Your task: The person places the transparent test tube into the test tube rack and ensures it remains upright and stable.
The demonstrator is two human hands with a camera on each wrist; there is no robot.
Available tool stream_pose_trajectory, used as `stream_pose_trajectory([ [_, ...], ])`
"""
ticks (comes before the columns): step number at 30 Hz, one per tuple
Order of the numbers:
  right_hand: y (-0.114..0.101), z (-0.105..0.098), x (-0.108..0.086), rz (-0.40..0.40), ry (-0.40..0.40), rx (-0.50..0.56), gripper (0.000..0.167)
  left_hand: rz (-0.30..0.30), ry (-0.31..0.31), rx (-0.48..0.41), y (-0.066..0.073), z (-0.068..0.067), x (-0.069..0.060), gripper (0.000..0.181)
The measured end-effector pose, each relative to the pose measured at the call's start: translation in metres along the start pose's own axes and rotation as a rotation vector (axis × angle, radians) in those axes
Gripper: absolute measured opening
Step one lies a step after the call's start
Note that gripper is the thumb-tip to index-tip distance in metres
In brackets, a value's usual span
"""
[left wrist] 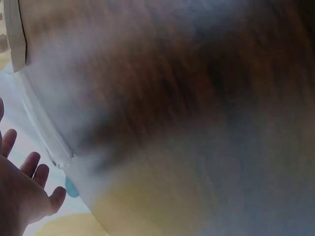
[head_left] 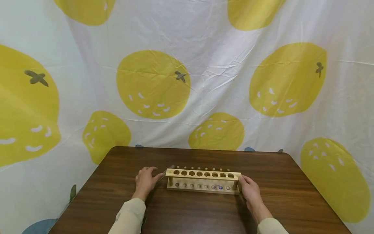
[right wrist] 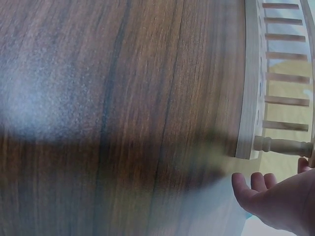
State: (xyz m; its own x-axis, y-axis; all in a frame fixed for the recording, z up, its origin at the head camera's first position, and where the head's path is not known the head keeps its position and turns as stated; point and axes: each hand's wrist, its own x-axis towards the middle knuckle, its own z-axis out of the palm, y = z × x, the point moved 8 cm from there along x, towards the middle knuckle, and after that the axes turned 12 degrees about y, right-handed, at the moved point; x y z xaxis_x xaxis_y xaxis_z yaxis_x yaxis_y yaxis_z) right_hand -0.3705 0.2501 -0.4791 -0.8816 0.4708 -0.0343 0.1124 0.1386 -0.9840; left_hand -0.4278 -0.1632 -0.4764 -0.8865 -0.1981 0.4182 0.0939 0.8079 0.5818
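Observation:
A light wooden test tube rack (head_left: 203, 175) stands upright on the brown table, with a row of round holes in its top bar and a row of pegs behind. My right hand (head_left: 250, 190) holds the rack's right end near the top bar; in the right wrist view the lower fingers (right wrist: 257, 181) are apart from the base. At the left end my left hand (head_left: 145, 182) has its fingers spread. Next to it is a clear glass tube (left wrist: 45, 123), whose far part reaches towards the rack. Whether the left thumb touches the tube cannot be told.
The dark wood-grain table (head_left: 187, 216) has its back edge against a white cloth (head_left: 210, 42) printed with yellow lemons. The cloth also hangs on both sides of the table.

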Motion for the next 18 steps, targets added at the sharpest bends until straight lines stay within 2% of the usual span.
stream_pose_trajectory([
  [5, 0.0, 0.0, -0.001, -0.002, 0.0, 0.009, 0.056, -0.009, -0.019, -0.003, -0.003, 0.004, -0.002, 0.045],
  [18, 0.0, 0.001, -0.001, 0.0, 0.014, 0.023, 0.054, -0.014, -0.021, 0.017, -0.01, 0.012, 0.001, 0.046],
])
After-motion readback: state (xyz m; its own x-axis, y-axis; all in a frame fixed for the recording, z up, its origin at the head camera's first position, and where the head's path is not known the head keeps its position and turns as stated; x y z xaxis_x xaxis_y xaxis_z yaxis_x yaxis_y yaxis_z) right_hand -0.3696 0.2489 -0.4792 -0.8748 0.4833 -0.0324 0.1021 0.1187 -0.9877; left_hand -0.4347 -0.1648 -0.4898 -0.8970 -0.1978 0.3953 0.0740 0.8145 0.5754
